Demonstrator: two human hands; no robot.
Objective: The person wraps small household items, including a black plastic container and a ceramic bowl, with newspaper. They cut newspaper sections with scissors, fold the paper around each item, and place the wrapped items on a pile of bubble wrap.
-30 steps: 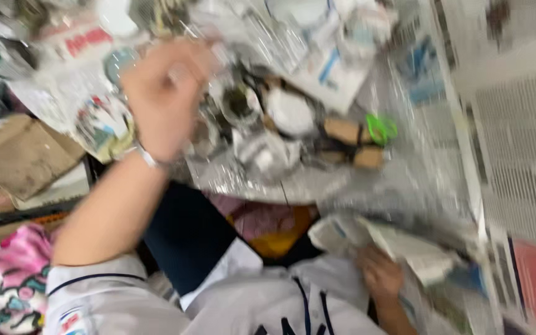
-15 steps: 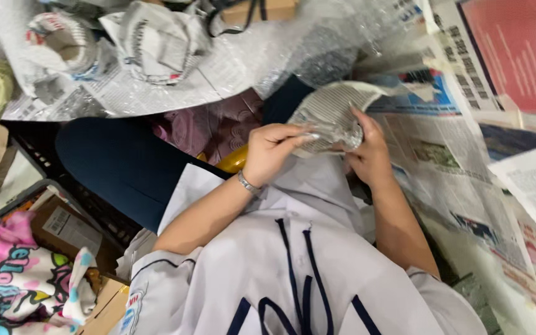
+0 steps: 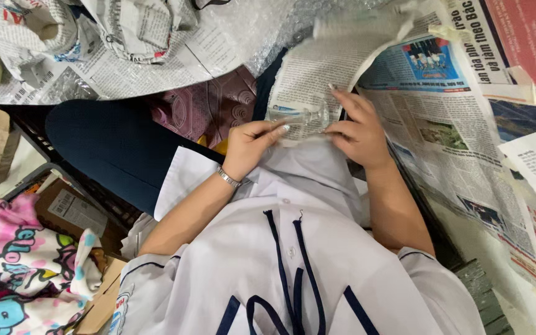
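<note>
A small clear glass object [image 3: 305, 115] lies on a sheet of newspaper [image 3: 324, 68] over my lap. My left hand [image 3: 252, 144], with a metal bracelet at the wrist, grips the glass from the left. My right hand [image 3: 358, 127] holds it from the right, fingers spread over the paper's edge. The far end of the sheet is lifted and blurred. My white shirt with dark blue trim fills the bottom of the view.
More newspaper sheets [image 3: 466, 124] cover the floor at right. Crumpled newspaper bundles [image 3: 138, 28] and bubble wrap [image 3: 280, 25] lie at the top. A cardboard box [image 3: 72, 211] and pink patterned cloth [image 3: 13, 260] sit at lower left.
One second ago my left hand reached out over wrapped items; it has come back to my lap. Both hands now hold the glass on a newspaper sheet that has unfolded upward.
</note>
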